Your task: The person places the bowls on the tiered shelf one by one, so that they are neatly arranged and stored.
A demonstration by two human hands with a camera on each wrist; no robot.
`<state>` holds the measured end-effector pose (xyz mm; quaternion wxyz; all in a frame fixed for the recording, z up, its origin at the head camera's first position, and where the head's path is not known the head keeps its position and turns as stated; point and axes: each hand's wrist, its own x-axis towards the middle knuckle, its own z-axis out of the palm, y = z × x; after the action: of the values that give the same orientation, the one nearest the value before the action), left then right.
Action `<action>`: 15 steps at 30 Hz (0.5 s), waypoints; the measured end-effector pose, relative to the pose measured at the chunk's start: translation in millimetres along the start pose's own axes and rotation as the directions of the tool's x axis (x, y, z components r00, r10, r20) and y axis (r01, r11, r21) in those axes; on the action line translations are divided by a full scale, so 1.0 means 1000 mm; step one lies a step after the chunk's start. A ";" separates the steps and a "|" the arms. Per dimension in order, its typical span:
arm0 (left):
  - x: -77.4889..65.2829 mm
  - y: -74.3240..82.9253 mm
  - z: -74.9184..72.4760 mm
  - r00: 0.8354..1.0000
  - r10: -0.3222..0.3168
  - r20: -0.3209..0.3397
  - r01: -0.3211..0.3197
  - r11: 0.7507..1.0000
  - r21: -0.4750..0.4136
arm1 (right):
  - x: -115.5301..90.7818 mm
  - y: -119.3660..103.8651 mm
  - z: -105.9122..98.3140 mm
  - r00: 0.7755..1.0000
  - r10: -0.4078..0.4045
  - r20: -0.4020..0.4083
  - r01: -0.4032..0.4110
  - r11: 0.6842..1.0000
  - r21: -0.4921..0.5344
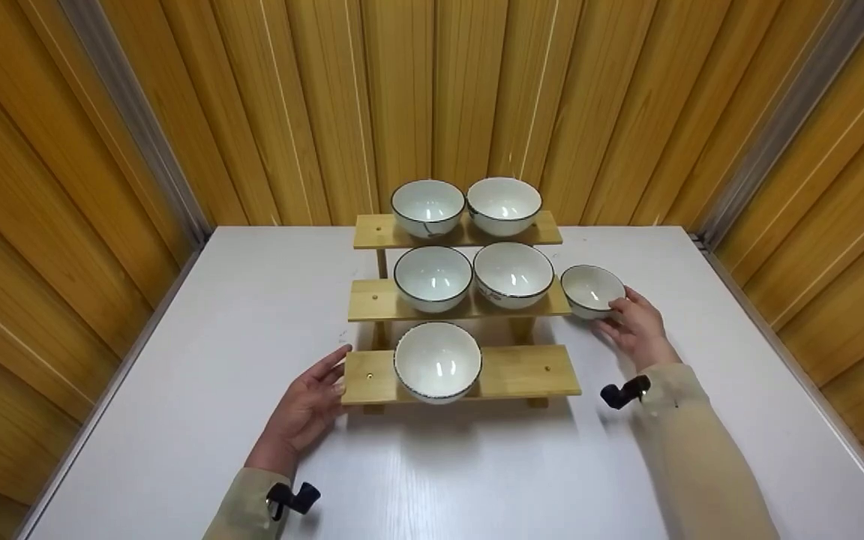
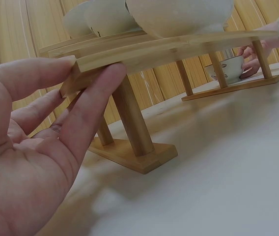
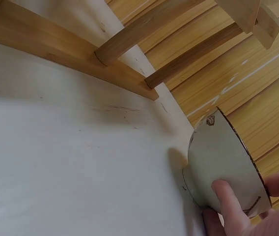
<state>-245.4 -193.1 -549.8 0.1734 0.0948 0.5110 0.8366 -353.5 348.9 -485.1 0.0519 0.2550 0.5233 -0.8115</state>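
My left hand (image 1: 306,409) holds the left end of the bottom board of a three-step wooden display stand (image 1: 522,369). In the left wrist view, its thumb and fingers pinch the board end (image 2: 95,61), one finger underneath. My right hand (image 1: 638,330) grips a small white bowl (image 1: 592,289) with a dark rim, right of the stand's middle step. Thumb at the rim and fingers against the outer wall, it keeps the bowl low at the white table; the bowl's foot (image 3: 191,189) shows in the right wrist view.
One bowl (image 1: 438,361) sits on the bottom step. Two bowls stand on the middle step, one a white bowl (image 1: 513,274), and two on the top step, one a matching bowl (image 1: 429,206). Wood-patterned walls (image 1: 432,90) border the white table (image 1: 274,300).
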 end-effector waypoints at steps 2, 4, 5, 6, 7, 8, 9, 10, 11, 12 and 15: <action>0.000 0.001 0.001 1.000 -0.004 0.001 0.004 1.000 -0.004 | 0.000 -0.001 0.000 1.000 -0.008 0.004 0.008 1.000 -0.024; 0.000 0.002 0.001 1.000 -0.010 -0.008 0.010 1.000 -0.011 | -0.001 -0.002 -0.001 1.000 -0.010 0.003 0.010 0.999 -0.041; 0.000 0.002 0.002 1.000 -0.013 -0.012 0.013 1.000 -0.012 | -0.001 -0.002 -0.002 1.000 -0.009 0.003 0.009 0.999 -0.046; 0.000 0.002 0.002 1.000 -0.016 -0.017 0.016 1.000 -0.016 | -0.002 -0.002 -0.003 1.000 -0.007 0.000 0.007 0.999 -0.051; 0.000 0.003 0.003 1.000 -0.021 -0.023 0.020 1.000 -0.022 | -0.003 -0.002 -0.004 1.000 -0.007 -0.001 0.007 0.998 -0.059; 0.000 0.003 0.003 0.999 -0.024 -0.029 0.023 0.999 -0.026 | -0.005 -0.003 -0.004 1.000 -0.005 0.004 0.005 0.998 -0.062; 0.000 0.003 0.004 0.999 -0.027 -0.038 0.026 0.999 -0.030 | -0.006 -0.003 -0.006 1.000 -0.003 0.008 0.003 0.998 -0.065; 0.000 0.003 0.004 0.999 -0.028 -0.042 0.027 0.999 -0.029 | -0.008 -0.003 -0.007 1.000 -0.001 0.017 0.002 0.998 -0.066; 0.000 0.003 0.004 0.998 -0.031 -0.046 0.030 0.999 -0.028 | -0.010 -0.003 -0.009 1.000 0.000 0.030 0.003 0.997 -0.072; 0.000 0.003 0.004 0.998 -0.033 -0.047 0.031 0.999 -0.025 | -0.012 -0.003 -0.010 0.999 0.001 0.042 0.003 0.997 -0.078; 0.000 0.003 0.003 0.998 -0.037 -0.050 0.036 0.999 -0.019 | -0.019 -0.005 -0.017 0.997 0.007 0.083 0.000 0.996 -0.086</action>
<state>-245.3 -191.7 -545.8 0.1763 0.0626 0.5093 0.8400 -332.7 362.5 -477.0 0.0858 0.2193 0.5545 -0.7982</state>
